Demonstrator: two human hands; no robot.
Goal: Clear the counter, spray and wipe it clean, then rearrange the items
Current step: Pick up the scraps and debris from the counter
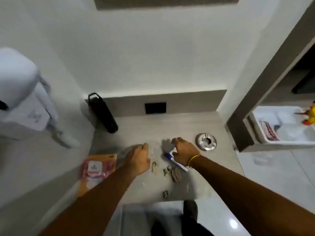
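The grey counter [146, 128] carries several small things. My left hand [139, 158] hovers over its middle with the fingers curled in, nothing visible in it. My right hand [185, 153] rests palm down, fingers spread, over a blue and white tube [170, 157] that lies flat; whether it grips the tube is unclear. Small metal clips and keys [167, 171] lie just below the hands, and another small metal piece [165, 194] sits near the front edge. An orange and pink packet [97, 167] lies at the counter's left edge. A black bottle [102, 113] stands at the back left.
A round metal ashtray [206, 142] sits at the right of the counter. A black socket [155, 108] is in the back ledge. A white appliance [25, 99] stands at the left. A white bin [281, 126] with items sits on a lower shelf at the right.
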